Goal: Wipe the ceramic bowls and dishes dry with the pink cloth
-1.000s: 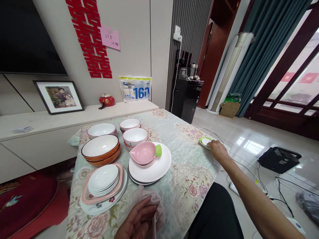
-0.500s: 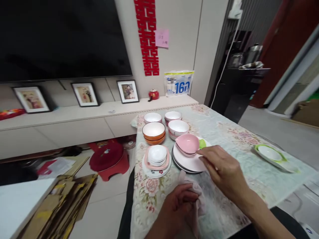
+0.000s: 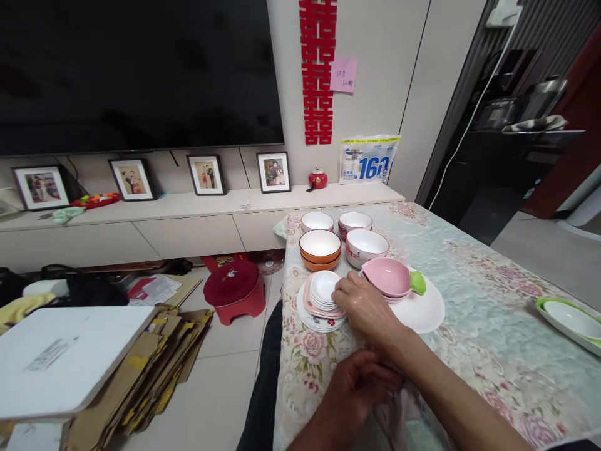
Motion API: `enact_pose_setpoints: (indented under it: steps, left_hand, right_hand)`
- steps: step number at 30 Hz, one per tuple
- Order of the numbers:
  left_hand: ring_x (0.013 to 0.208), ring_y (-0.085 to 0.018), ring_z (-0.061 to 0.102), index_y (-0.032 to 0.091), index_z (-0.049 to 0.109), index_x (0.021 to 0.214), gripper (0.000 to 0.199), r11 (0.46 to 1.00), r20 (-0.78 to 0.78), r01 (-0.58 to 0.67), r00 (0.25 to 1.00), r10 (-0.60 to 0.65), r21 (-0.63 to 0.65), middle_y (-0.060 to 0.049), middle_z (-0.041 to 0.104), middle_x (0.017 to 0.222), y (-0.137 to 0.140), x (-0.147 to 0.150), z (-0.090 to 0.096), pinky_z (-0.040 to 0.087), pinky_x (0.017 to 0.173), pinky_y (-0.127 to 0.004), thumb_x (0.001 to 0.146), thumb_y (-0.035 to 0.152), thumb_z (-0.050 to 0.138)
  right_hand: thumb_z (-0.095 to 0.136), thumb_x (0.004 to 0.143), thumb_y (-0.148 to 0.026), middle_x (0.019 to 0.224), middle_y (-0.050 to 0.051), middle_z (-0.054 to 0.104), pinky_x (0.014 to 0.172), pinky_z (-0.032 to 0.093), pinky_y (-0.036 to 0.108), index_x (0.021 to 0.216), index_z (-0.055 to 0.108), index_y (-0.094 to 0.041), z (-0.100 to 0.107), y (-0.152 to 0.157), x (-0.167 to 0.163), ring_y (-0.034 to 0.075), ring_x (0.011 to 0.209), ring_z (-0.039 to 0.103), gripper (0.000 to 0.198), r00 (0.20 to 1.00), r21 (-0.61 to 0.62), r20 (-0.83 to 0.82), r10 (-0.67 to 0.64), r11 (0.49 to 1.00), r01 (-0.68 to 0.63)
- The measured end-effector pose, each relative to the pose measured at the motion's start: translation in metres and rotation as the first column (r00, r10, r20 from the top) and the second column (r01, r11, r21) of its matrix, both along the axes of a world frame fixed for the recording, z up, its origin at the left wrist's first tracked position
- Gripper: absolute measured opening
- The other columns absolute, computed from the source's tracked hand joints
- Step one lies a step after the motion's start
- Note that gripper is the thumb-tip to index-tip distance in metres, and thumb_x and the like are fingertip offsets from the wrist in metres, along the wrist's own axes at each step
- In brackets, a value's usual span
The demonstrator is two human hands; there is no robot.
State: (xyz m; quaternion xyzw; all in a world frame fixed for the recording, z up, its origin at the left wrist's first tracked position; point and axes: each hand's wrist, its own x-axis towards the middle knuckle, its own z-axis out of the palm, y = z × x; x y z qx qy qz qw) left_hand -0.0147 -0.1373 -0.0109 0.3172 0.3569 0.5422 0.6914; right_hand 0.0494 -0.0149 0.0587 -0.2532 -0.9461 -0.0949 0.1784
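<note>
My right hand (image 3: pixel 369 307) reaches over to the stack of small white dishes (image 3: pixel 325 285), its bent fingers at the stack's right edge; the thumb is hidden. The stack rests on a pink-rimmed square dish (image 3: pixel 308 302) above several floral plates (image 3: pixel 313 324). Near the table's front, my left hand (image 3: pixel 359 394) is closed around a pale pink cloth (image 3: pixel 394 416), partly under my right forearm. A pink bowl with a green leaf-like handle (image 3: pixel 389 275) sits on a large white plate (image 3: pixel 425 310), just right of my right hand.
Orange bowls (image 3: pixel 320 247) and white patterned bowls (image 3: pixel 366 245) stand behind the dishes. A green-rimmed dish (image 3: pixel 570 319) lies at the table's right side. Left of the floral-covered table (image 3: pixel 469 351) are a red stool (image 3: pixel 235 291) and flattened cardboard (image 3: pixel 154 369) on the floor.
My right hand has moved left, from the pink bowl to the small white dishes. My left hand still holds the cloth. The camera view has turned left.
</note>
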Motion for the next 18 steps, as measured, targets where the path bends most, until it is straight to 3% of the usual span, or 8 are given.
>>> enact_pose_setpoints:
  steps: [11, 15, 18]
  left_hand:
    - [0.071, -0.018, 0.068, 0.016, 0.075, 0.087, 0.030, 0.996, 0.085, -0.091, 0.992, 0.092, -0.014, -0.007, 0.077, 0.077, 0.000, -0.003, -0.001, 0.048, 0.066, -0.029, 0.065, 0.032, 0.087]
    - [0.078, -0.021, 0.069, 0.017, 0.076, 0.097, 0.031, 0.979, 0.238, -0.187, 0.950, 0.201, -0.080, -0.009, 0.076, 0.087, -0.001, -0.006, 0.002, 0.050, 0.070, -0.032, 0.074, 0.038, 0.081]
    - [0.090, -0.024, 0.069, 0.016, 0.072, 0.106, 0.041, 0.981, 0.384, -0.178, 0.902, 0.196, -0.082, -0.011, 0.075, 0.099, 0.000, -0.009, 0.007, 0.051, 0.080, -0.035, 0.078, 0.046, 0.076]
  right_hand:
    - [0.043, 0.092, 0.000, 0.085, 0.009, 0.060, 0.072, 0.039, 0.033, 0.085, 0.062, -0.013, -0.014, -0.006, 0.008, 0.022, 0.080, 0.047, 0.024, 0.964, 0.045, -0.264, 0.006, 0.999, 0.007]
    - [0.039, 0.096, -0.005, 0.089, 0.009, 0.061, 0.074, 0.042, 0.033, 0.093, 0.060, -0.015, -0.008, -0.029, 0.029, 0.021, 0.083, 0.050, 0.023, 0.904, 0.004, -0.426, 0.042, 0.999, -0.044]
    - [0.039, 0.096, -0.006, 0.091, 0.007, 0.062, 0.072, 0.043, 0.032, 0.094, 0.059, -0.017, -0.009, -0.057, 0.048, 0.019, 0.081, 0.051, 0.023, 0.892, -0.043, -0.451, 0.015, 0.998, -0.039]
